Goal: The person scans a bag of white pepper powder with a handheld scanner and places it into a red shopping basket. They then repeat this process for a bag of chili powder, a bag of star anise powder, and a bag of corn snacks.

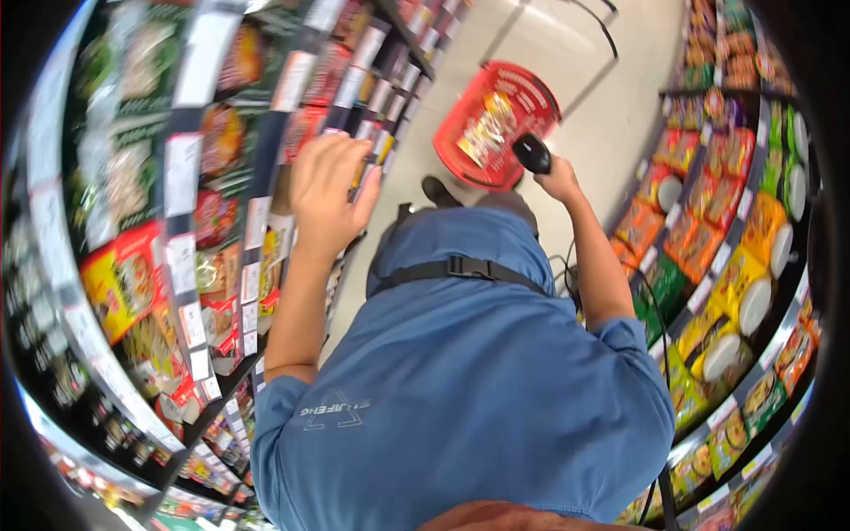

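My left hand (pixel 329 190) is raised beside the left shelves, fingers stretched out and nothing in it. The nearest goods to it are red packets (pixel 305 124) behind a row of price labels. My right hand (pixel 558 180) is closed around a black handle (pixel 531 153), whose rounded end points up toward the camera. Below that handle a red shopping basket (pixel 452 146) stands on the floor in front of my feet. Inside it lies a yellow-and-white printed packet (pixel 485 133); its exact kind is too blurred to tell.
Left shelves (pixel 184 168) hold bagged foods, with a red-and-yellow packet (pixel 124 279) sticking out. On the right shelves (pixel 699 226) are orange, yellow and green packets and round-lidded tubs (pixel 755 305). Pale floor (pixel 611 115) runs between them. A thin curved black bar (pixel 609 40) shows beyond the basket.
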